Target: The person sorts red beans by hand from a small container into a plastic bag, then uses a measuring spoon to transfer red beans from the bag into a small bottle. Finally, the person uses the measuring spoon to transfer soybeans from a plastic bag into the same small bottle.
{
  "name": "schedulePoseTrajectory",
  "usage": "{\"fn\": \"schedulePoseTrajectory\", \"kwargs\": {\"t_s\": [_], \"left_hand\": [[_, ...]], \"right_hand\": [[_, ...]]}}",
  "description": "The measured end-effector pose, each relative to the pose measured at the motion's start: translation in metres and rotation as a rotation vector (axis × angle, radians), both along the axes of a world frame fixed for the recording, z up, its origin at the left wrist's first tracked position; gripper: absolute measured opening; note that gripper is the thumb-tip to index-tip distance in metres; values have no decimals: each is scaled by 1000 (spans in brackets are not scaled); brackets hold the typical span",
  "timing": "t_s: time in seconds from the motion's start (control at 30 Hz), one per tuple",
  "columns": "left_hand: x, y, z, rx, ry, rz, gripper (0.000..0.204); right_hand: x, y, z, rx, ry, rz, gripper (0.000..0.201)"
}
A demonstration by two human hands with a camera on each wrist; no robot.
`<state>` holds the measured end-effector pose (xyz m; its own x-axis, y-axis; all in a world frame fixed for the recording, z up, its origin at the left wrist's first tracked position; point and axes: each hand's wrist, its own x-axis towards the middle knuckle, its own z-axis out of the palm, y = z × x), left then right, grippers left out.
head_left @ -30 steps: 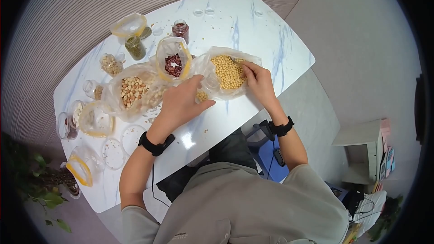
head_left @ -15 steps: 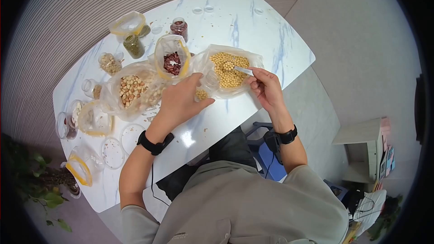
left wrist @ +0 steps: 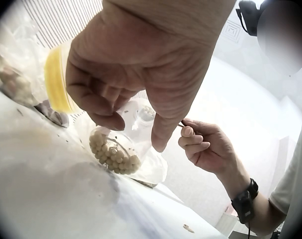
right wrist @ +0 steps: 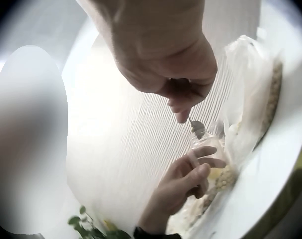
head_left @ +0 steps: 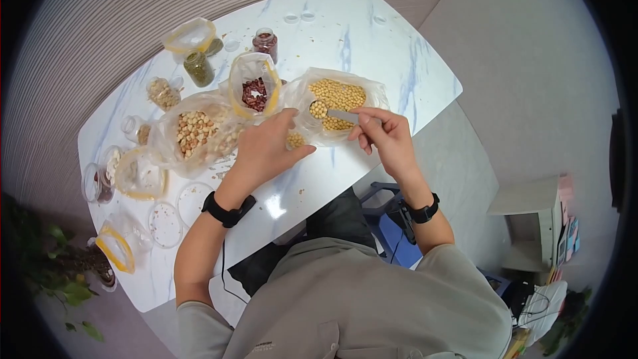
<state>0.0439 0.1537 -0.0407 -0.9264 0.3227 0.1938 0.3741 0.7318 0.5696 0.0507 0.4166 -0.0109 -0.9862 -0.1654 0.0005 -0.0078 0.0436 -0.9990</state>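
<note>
My left hand point(head_left: 266, 149) has its thumb and fingers around a clear jar point(left wrist: 133, 134) with yellow beans in its bottom point(left wrist: 113, 155). Between thumb and fingers of my right hand point(head_left: 392, 143) is the flat handle of a metal spoon point(head_left: 342, 116). The spoon's bowl, heaped with yellow beans point(head_left: 318, 109), hangs over the jar's mouth, beside a plastic bag of the same beans point(head_left: 339, 95). In the right wrist view the spoon point(right wrist: 197, 128) points down at the jar, close above my left hand point(right wrist: 178, 191). Whether the bowl touches the rim is unclear.
Left of the jar lie a bag of pale brown nuts point(head_left: 194, 134) and a yellow-rimmed bag of red beans point(head_left: 254, 95). Farther back stand a jar of green beans point(head_left: 199, 69) and a jar of red beans point(head_left: 264, 43). Round lids point(head_left: 165, 225) lie at the left.
My right hand has lifted the spoon out of the bagged beans, filled, and the bowl has moved left to above the jar's mouth. My left hand has stayed in place.
</note>
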Motion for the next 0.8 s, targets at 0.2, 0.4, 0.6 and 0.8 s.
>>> {"fn": "schedulePoseTrajectory", "kwargs": {"t_s": [0.2, 0.4, 0.6, 0.8], "left_hand": [[0, 0, 0, -1, 15, -3, 70], [0, -1, 1, -5, 7, -13, 70], [0, -1, 2, 4, 2, -7, 71], [0, -1, 1, -3, 14, -9, 71]], "right_hand": [[19, -15, 9, 770, 972, 105, 40], [1, -4, -5, 780, 744, -173, 26], [-31, 26, -46, 806, 573, -256, 23], [-25, 17, -46, 218, 70, -130, 26]]}}
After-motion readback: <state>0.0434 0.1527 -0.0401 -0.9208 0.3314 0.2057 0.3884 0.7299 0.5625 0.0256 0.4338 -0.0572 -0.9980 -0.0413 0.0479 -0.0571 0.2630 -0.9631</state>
